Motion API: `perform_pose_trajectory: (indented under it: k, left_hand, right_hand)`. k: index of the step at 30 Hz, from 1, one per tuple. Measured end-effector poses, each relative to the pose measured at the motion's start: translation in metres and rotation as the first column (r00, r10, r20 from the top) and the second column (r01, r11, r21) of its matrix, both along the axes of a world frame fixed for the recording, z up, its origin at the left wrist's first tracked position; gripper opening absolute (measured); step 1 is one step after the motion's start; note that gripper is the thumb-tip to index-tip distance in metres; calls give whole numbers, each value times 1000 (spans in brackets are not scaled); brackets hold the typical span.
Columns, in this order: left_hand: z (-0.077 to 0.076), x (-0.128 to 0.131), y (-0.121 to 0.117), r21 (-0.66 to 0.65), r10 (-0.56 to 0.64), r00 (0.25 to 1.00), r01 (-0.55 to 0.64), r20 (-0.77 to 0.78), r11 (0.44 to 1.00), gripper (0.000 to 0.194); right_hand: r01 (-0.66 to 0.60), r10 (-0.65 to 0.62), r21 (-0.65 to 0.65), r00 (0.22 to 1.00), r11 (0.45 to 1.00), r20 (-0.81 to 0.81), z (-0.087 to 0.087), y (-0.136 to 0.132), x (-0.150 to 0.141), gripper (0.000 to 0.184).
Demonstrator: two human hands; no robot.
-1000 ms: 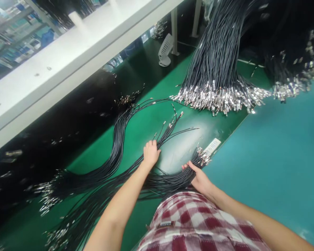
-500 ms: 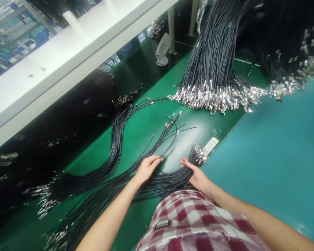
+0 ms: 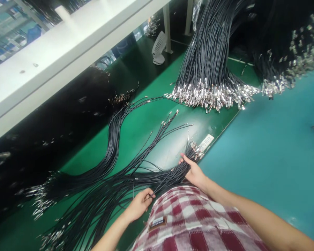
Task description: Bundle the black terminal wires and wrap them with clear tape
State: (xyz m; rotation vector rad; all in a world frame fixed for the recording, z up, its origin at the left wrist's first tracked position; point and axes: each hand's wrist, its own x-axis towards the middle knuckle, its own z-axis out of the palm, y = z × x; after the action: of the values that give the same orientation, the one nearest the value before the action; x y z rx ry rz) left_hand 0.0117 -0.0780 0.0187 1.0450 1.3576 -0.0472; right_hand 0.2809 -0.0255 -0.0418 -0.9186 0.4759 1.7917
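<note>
My right hand (image 3: 195, 171) is wrapped round a bundle of thin black cables (image 3: 170, 177), just behind its metal terminals (image 3: 197, 151). The bundle lies along the table edge, in front of my checked shirt. Lower and to the left, my left hand (image 3: 141, 203) has its fingers closed on a single black cable that runs up toward the bundle. A looser group of black cables (image 3: 143, 155) fans out beyond both hands, its tips pointing to the upper right. The far ends of the cables spread at the lower left.
A second cable bundle (image 3: 113, 136) curves across the green table (image 3: 136, 139) at the left. A large hanging bunch (image 3: 211, 45) with silvery terminals stands at the back right. There is also a small white fan (image 3: 159, 48), a white shelf beam (image 3: 75, 45) and a paper label (image 3: 207, 141).
My left hand has moved down toward my body, drawing a cable out of the loose group. My right hand stays on the bundle. The view has shifted slightly.
</note>
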Motion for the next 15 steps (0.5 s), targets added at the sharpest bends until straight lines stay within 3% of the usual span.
perform_pose_trajectory:
  k: [4,5,7,10,12,15]
  left_hand:
    - [0,7,10,-43,223,966,-219,127,975,47]
    - [2,12,16,15,266,955,-270,132,963,46]
    - [8,28,31,248,284,950,-308,128,919,43]
    - [14,66,59,579,178,982,-178,57,796,32]
    - [10,96,73,651,115,993,-79,-14,755,27]
    - [-6,136,80,655,76,993,5,-95,755,22]
  right_hand:
    - [-21,20,27,1000,999,19,-3,-2,1,20]
    - [-35,34,24,999,999,33,-4,-2,1,20]
    - [-66,64,20,996,998,60,-4,-3,1,20]
    - [-83,80,32,993,996,82,-3,-4,1,18]
    - [-92,88,50,993,994,83,-1,-5,-1,19]
    - [-108,97,97,989,989,110,0,-6,-3,26]
